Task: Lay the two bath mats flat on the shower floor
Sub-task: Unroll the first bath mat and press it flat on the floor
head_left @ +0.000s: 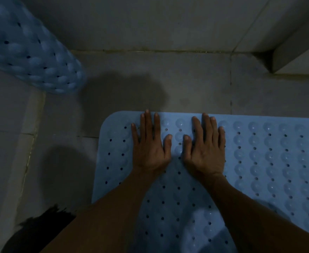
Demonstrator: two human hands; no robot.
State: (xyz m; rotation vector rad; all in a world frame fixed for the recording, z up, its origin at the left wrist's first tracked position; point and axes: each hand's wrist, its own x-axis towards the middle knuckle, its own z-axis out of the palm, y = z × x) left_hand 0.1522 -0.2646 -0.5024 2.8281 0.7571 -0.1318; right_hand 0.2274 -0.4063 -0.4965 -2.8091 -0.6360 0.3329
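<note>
Head view: a light blue mat is lying flat on the grey tiled floor, filling the frame from the centre toward 3 and 5 o'clock, its rounded corner pointing to 9 o'clock. Rows of small holes and raised bumps are covering its surface. Both hands are resting on it near its far edge, palms down, fingers spread and pointing to 12 o'clock. The left hand is lying just beside the right hand, thumbs close but apart; neither is gripping anything, both are pressing flat. The forearms are reaching in from 6 o'clock.

A second mat, also blue, is sitting at 10 o'clock, curled or bunched rather than flat, blurred, well apart from the first. It is partly over a paler ledge running down the 9 o'clock side. A wall is meeting the floor at 12 o'clock, and a pale step is jutting in at 2 o'clock.
</note>
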